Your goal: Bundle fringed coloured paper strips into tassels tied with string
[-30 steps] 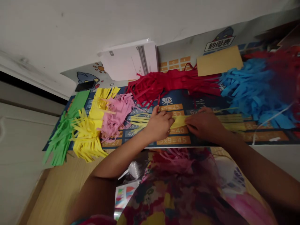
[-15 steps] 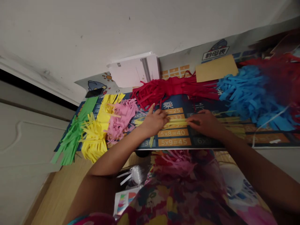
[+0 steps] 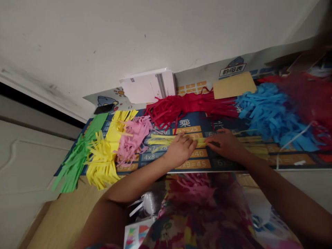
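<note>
A pale yellow fringed tissue-paper strip (image 3: 162, 139) lies lengthwise on the printed mat, its cut ends spreading out on both sides. My left hand (image 3: 182, 148) is closed over its middle, the fingers bent down onto the paper. Just to the right, my right hand (image 3: 225, 143) pinches the same strip between thumb and fingers. A short length of yellow shows between the two hands. Under my palms the rest of the strip is hidden. Behind my hands, red fringed paper (image 3: 192, 103) stretches across the mat.
Green (image 3: 85, 148), bright yellow (image 3: 110, 140) and pink fringed paper (image 3: 135, 136) lie at left. Blue fringed paper (image 3: 272, 110) and a blurred red heap (image 3: 308, 97) are at right. Along the wall are a phone (image 3: 104, 108), white paper stack (image 3: 147, 86) and tan card (image 3: 233, 85).
My left hand has slid right along the yellow strip, closer to my right hand, and its spread thumb has drawn in. More fringe now shows at left. The view has tilted slightly.
</note>
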### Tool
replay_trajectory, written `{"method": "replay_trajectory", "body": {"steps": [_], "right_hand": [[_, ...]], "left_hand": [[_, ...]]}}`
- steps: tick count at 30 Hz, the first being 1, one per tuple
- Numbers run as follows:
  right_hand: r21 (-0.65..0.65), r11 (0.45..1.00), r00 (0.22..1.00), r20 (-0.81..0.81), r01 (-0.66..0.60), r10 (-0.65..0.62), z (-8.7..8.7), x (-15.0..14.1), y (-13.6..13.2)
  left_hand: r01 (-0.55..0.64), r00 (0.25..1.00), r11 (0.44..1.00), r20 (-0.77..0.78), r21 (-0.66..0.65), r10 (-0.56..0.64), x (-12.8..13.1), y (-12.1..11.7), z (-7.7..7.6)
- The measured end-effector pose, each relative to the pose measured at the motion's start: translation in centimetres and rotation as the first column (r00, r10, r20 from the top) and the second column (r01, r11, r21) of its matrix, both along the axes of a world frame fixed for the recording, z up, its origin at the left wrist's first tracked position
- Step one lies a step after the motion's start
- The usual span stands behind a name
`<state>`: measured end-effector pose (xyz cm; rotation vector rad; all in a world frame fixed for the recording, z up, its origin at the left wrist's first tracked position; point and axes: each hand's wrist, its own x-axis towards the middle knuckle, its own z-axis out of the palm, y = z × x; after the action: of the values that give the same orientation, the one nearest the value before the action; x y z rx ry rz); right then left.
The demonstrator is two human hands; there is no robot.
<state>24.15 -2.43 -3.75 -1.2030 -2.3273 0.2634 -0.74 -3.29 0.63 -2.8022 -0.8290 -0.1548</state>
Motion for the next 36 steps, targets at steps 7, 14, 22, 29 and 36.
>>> {"method": "replay_trajectory", "body": {"steps": [7,14,22,29,36], "right_hand": [[0.080,0.992,0.984,0.156,-0.097,0.084,1.4,-0.4,-1.2],[0.014,0.998,0.992,0.109,-0.065,0.063,0.3,1.1,-0.1],[-0.204,0.979,0.996,0.084,-0.010,0.028,0.7,0.8,3.0],[-0.132,0.987,0.990,0.121,0.088,-0.072,-0.1,0.3,2.6],[-0.109,0.989,0.991,0.107,0.096,-0.084,-0.2,0.3,2.2]], "left_hand": [[0.026,0.999,1.000,0.044,0.002,-0.026,-1.2,0.5,-2.1],[-0.139,0.951,0.957,0.233,-0.256,0.201,-2.2,1.2,-2.0],[-0.324,0.837,0.815,0.257,-0.480,0.484,-1.5,2.1,-1.0],[-0.384,0.834,0.841,0.248,-0.382,0.493,-1.0,2.2,-1.8],[-0.376,0.840,0.863,0.270,-0.337,0.471,-1.2,2.5,-2.1]]}}
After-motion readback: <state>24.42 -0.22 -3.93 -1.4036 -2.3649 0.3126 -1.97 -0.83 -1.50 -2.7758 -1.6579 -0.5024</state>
